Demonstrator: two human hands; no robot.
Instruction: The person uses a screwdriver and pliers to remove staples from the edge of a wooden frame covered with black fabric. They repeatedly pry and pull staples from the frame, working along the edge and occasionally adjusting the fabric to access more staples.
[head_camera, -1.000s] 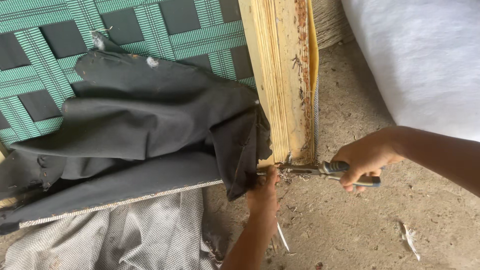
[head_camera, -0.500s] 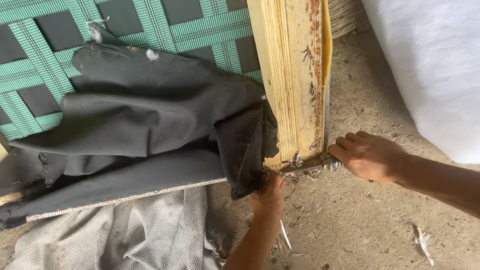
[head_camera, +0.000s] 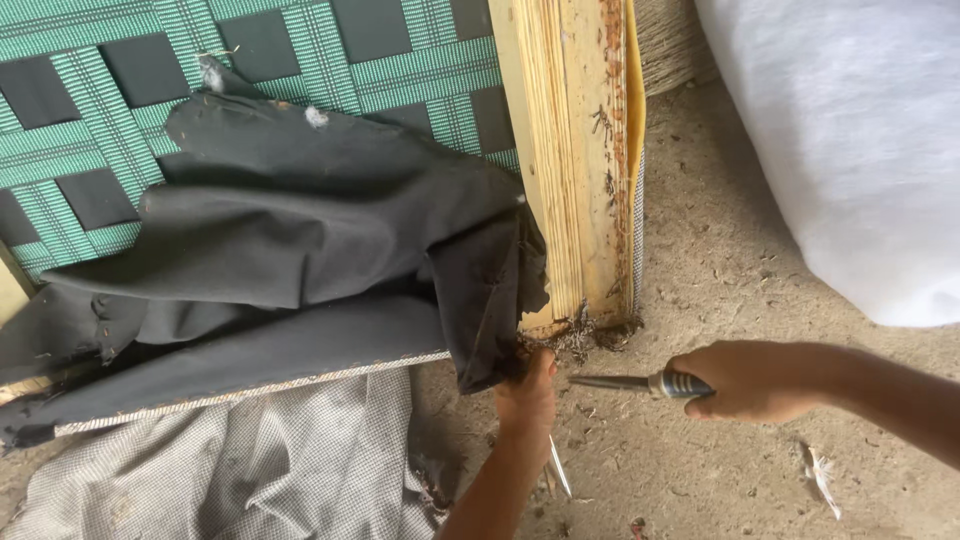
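Right hand (head_camera: 752, 380): closed in a fist round the striped handle of a screwdriver (head_camera: 640, 383), shaft level, tip pointing left toward the lower end of the wooden frame rail (head_camera: 565, 170) and stopping just short of it, near the left hand. Left hand (head_camera: 527, 395): raised from below, fingers pinched on the torn lower edge of the black fabric (head_camera: 300, 240) where it meets the rail's bottom corner; a thin metal tool (head_camera: 558, 468) showing just beside the left wrist (whether gripped by that hand or lying on the floor cannot be told). Rail: pale wood, standing roughly upright in the view, frayed threads and staple remnants clustered at its lower end, a yellow strip along its right edge. Black fabric: peeled back and hanging in folds to the left of the rail, covering part of the green webbing (head_camera: 250, 60), woven in a lattice with dark square gaps. Checked grey cloth (head_camera: 230, 470): below the black fabric, lower left, bordered above by a woven trim strip. Dusty concrete floor (head_camera: 720, 250): scattered with debris, one white feather (head_camera: 820, 475) under the right forearm. White padding (head_camera: 860, 130): bulky mass, upper right, well apart from both hands.
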